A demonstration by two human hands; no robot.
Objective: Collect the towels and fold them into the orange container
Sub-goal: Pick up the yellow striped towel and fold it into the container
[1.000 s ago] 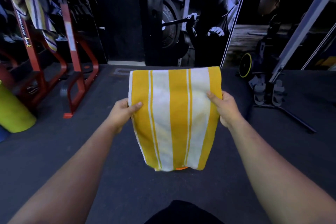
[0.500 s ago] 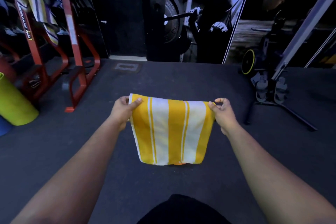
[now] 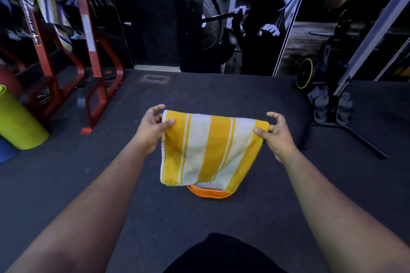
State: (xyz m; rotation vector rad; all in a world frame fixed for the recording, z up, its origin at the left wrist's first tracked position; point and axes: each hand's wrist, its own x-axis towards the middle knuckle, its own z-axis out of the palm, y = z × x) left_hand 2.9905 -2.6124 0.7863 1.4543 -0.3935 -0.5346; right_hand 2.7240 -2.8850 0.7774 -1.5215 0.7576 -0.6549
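The person is holding a folded yellow-and-white striped towel out in front, above the dark gym floor. The left hand is pinching the towel's upper left corner, thumb lying on the near face. The right hand is pinching the upper right corner between thumb and forefinger, the other fingers lifting loosely clear. The towel is hanging down over the orange container, which is sitting on the floor with only its near rim showing below the cloth. A red metal rack is standing far left, beside a green rolled mat.
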